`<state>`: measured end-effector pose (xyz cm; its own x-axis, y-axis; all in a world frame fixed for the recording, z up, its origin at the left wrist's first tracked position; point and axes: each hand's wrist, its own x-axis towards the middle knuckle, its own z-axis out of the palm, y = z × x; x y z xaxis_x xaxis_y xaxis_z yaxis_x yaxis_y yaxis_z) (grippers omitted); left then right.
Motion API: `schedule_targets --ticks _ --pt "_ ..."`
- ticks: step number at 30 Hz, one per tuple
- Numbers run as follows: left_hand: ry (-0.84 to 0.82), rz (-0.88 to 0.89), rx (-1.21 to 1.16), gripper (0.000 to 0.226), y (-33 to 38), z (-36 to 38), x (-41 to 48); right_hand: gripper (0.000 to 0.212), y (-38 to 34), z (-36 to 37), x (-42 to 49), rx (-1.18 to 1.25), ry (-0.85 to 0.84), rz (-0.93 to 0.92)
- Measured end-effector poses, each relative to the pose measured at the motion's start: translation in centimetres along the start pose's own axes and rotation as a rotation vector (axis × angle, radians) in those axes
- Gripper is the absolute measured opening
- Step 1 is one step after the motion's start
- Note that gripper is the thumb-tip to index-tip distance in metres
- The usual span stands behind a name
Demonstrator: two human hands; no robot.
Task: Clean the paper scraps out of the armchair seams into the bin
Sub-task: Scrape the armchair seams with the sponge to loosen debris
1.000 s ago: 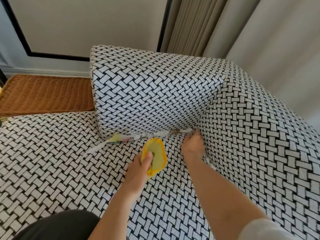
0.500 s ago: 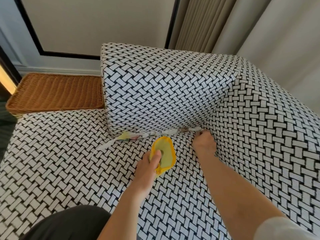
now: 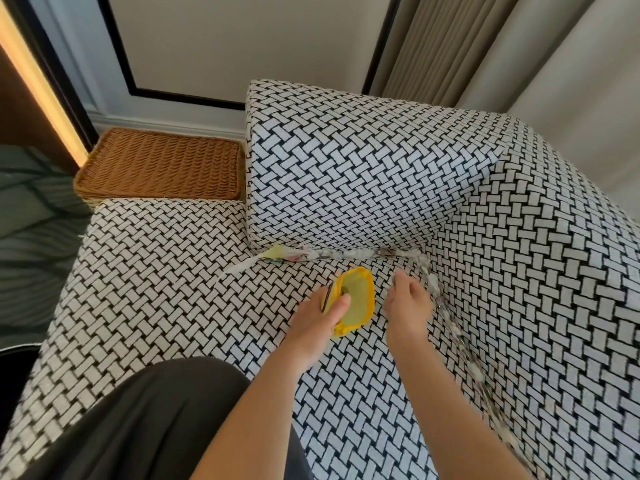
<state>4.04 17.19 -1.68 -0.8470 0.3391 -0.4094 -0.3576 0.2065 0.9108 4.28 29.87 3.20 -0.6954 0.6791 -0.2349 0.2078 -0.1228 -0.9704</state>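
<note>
A black-and-white woven armchair seat (image 3: 166, 289) fills the view. My left hand (image 3: 318, 320) grips a small yellow bin (image 3: 358, 299) by its rim, resting on the seat. My right hand (image 3: 407, 306) hovers just right of the bin, fingers curled downward; whether it pinches a scrap is hidden. Paper scraps (image 3: 311, 253) line the seam under the armrest block (image 3: 363, 174). More scraps (image 3: 450, 323) run down the seam along the backrest on the right.
A brown wicker tray (image 3: 162, 168) sits beyond the seat's far left edge against the wall. Curtains (image 3: 519, 53) hang behind the chair. My dark-clothed knee (image 3: 138, 427) rests on the seat's near side.
My right hand has pulled back from the corner seam toward the bin. The left hand and bin stayed in place; the view shifted left.
</note>
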Motion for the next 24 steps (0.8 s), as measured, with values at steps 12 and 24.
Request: schedule_targets --ticks 12,24 --pt "-0.073 0.026 -0.124 0.085 1.8 0.4 -3.1 0.023 -2.8 -1.6 -6.3 -0.750 -0.213 -0.581" --pt "-0.116 0.019 -0.114 0.100 0.2 0.3 -1.3 0.028 3.9 -7.4 1.5 -0.845 0.238 -0.266"
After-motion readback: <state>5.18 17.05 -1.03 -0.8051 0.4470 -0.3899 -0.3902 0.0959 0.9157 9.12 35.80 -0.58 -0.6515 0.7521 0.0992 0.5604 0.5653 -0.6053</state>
